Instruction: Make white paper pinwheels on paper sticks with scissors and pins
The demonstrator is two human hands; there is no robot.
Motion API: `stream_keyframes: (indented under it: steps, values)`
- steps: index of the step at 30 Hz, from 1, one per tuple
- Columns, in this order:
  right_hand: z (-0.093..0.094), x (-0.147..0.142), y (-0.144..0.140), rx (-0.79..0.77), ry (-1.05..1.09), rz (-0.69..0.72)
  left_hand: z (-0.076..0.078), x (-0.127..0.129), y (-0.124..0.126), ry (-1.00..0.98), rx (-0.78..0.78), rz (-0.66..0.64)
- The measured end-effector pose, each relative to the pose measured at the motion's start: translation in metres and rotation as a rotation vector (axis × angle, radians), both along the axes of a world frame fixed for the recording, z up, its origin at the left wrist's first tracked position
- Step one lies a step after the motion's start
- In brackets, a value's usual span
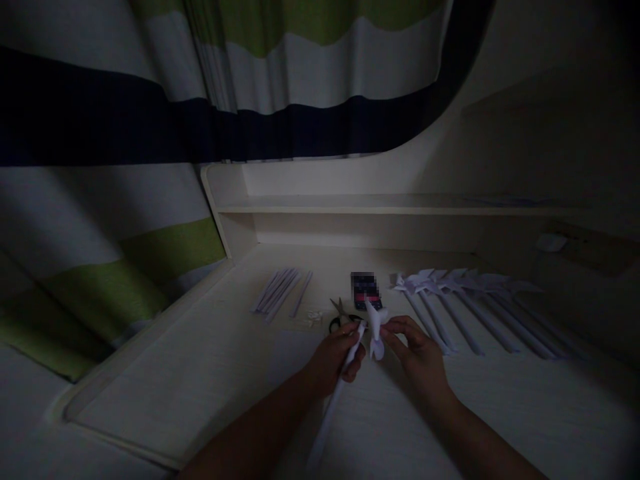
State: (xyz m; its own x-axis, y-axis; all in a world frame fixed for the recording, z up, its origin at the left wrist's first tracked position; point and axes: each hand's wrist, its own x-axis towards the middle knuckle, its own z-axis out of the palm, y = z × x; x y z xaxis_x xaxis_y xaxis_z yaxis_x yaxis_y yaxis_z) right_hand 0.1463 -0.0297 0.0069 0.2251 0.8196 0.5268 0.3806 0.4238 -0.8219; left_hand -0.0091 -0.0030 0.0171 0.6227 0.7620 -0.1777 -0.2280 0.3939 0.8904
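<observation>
My left hand (pixel 336 355) is closed round the upper part of a rolled white paper stick (pixel 327 420), which slants down toward me. In my right hand (pixel 414 347) a folded white paper pinwheel (pixel 376 328) is pinched between thumb and fingers. The pinwheel is right beside the top end of the stick; whether they are joined is too dim to tell. Just beyond my left hand lie scissors (pixel 342 313), blades apart, their handles partly hidden. A phone (pixel 365 290) with a lit screen lies behind the pinwheel.
Several finished paper pinwheels on sticks (pixel 460 313) lie in a row at right. Loose paper sticks (pixel 275 291) are bunched at left, near small pale bits (pixel 314 316). A shelf (pixel 360 203) runs along the back, under a striped curtain (pixel 300 80).
</observation>
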Motion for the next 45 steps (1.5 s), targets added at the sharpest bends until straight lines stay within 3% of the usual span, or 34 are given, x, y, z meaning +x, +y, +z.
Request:
stream_keyframes:
  steps: [13, 23, 32, 45]
  values:
    - [0.002, -0.001, -0.003, 0.050, -0.112, -0.064, 0.000, 0.000, 0.000, 0.019, 0.002, 0.009]
    - [0.002, -0.004, -0.009, 0.202, -0.364, -0.049, 0.008, -0.001, -0.004, 0.019, 0.068, 0.089]
    - [0.004, -0.005, -0.014, 0.367, -0.503, -0.031, 0.011, -0.003, -0.003, -0.020, 0.079, 0.057]
    - [0.009, -0.009, -0.019, 0.427, -0.632, -0.088, 0.015, 0.000, -0.011, 0.020, 0.112, 0.115]
